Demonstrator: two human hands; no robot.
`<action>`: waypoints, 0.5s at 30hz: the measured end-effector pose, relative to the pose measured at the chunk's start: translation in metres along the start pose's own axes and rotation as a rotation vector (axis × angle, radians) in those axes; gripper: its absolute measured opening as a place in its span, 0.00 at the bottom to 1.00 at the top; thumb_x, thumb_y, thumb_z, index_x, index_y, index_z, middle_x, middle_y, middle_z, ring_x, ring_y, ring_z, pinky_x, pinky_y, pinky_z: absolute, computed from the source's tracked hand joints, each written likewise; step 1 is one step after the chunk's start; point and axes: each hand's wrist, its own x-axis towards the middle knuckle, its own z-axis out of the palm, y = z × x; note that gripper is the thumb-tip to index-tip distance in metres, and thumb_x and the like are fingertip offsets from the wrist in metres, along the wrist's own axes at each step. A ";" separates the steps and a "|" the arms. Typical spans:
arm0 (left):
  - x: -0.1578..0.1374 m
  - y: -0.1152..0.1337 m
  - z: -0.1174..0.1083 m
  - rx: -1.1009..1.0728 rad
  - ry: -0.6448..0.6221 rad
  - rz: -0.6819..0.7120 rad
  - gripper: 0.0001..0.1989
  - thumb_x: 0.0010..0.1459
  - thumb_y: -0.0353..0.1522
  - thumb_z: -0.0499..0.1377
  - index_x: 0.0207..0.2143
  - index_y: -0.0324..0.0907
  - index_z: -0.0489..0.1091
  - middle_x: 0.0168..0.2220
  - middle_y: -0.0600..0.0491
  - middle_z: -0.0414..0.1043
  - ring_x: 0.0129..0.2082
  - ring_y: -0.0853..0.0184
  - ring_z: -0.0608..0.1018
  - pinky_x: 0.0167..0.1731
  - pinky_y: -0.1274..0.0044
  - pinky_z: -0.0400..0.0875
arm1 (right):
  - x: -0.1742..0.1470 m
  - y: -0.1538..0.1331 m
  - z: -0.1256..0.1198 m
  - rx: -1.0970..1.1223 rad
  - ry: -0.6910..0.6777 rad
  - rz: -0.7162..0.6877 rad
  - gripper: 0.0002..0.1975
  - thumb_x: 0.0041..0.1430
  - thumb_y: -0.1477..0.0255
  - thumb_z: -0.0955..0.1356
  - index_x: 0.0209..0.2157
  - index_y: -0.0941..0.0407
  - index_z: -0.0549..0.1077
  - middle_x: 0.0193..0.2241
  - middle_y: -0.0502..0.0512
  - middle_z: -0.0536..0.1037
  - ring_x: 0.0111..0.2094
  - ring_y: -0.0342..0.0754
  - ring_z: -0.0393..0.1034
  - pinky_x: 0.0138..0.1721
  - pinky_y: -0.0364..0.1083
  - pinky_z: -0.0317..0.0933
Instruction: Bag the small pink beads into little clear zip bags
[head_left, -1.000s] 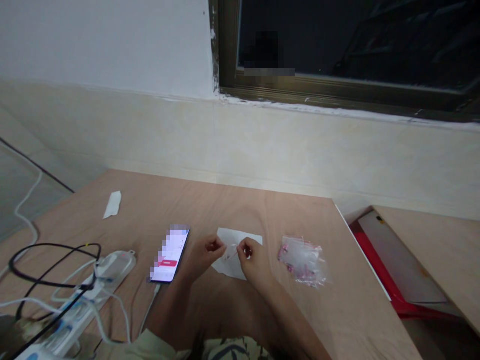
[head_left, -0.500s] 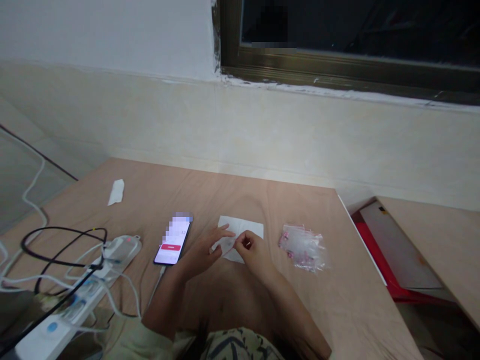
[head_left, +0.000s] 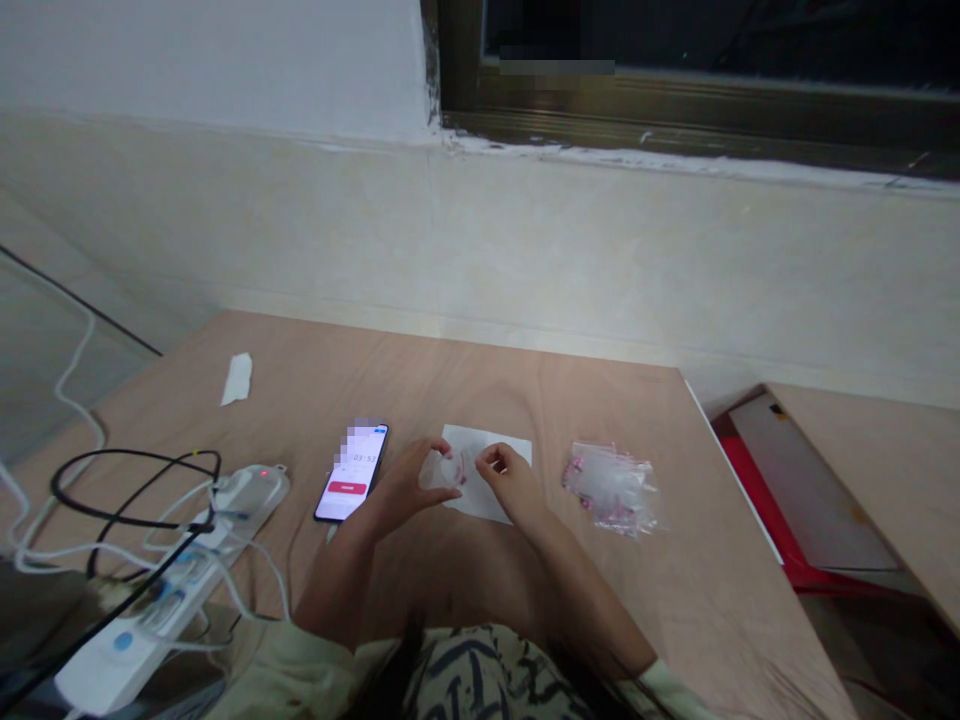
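A white sheet of paper (head_left: 486, 502) lies on the table in front of me, with a thin, curved pinkish strand (head_left: 460, 468) on it or just above it. My left hand (head_left: 412, 482) is at the paper's left edge, thumb and fingers spread apart around the strand. Over the right side of the sheet, my right hand (head_left: 517, 485) has thumb and forefinger brought together in a pinch. Whatever may be between those fingertips is too small to make out. Clear plastic bags (head_left: 619, 490) with small pink pieces lie to the right of my right hand.
Left of my left hand lies a lit phone (head_left: 352, 472) with a cable. A white power strip (head_left: 169, 590) with tangled black and white cords fills the left front. A paper scrap (head_left: 237, 379) lies farther back. Beyond the table's right edge is a red item (head_left: 806, 570).
My left fingers have opened wider, and my right hand has drawn slightly away to the right, leaving a gap between the hands. The pinkish strand now shows as a curve near my left fingers.
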 end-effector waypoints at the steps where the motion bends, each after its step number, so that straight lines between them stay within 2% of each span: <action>1: -0.001 -0.003 0.001 0.014 0.012 -0.008 0.22 0.42 0.34 0.61 0.40 0.43 0.58 0.41 0.51 0.64 0.43 0.62 0.67 0.43 0.69 0.63 | 0.000 0.010 0.005 -0.084 0.012 -0.005 0.02 0.42 0.76 0.63 0.24 0.58 0.65 0.22 0.50 0.68 0.23 0.42 0.60 0.26 0.41 0.54; 4: -0.004 -0.012 0.007 0.044 0.021 -0.016 0.21 0.42 0.35 0.61 0.39 0.42 0.58 0.40 0.50 0.64 0.43 0.62 0.67 0.43 0.69 0.62 | -0.003 0.032 0.021 -0.266 -0.004 -0.051 0.08 0.41 0.81 0.62 0.27 0.58 0.66 0.25 0.52 0.68 0.28 0.44 0.61 0.31 0.42 0.55; 7: -0.007 -0.022 0.012 0.059 0.007 -0.011 0.21 0.42 0.36 0.61 0.40 0.43 0.59 0.40 0.51 0.64 0.42 0.62 0.67 0.42 0.68 0.62 | -0.005 0.038 0.030 -0.379 -0.026 -0.095 0.09 0.44 0.82 0.60 0.29 0.59 0.67 0.28 0.55 0.68 0.32 0.45 0.61 0.35 0.43 0.56; 15: -0.003 -0.033 0.015 0.133 -0.003 0.016 0.23 0.39 0.36 0.62 0.39 0.43 0.59 0.39 0.51 0.65 0.41 0.61 0.67 0.43 0.68 0.61 | 0.001 0.034 0.025 -0.487 -0.128 -0.126 0.09 0.49 0.81 0.58 0.28 0.58 0.68 0.31 0.56 0.68 0.32 0.44 0.62 0.34 0.42 0.56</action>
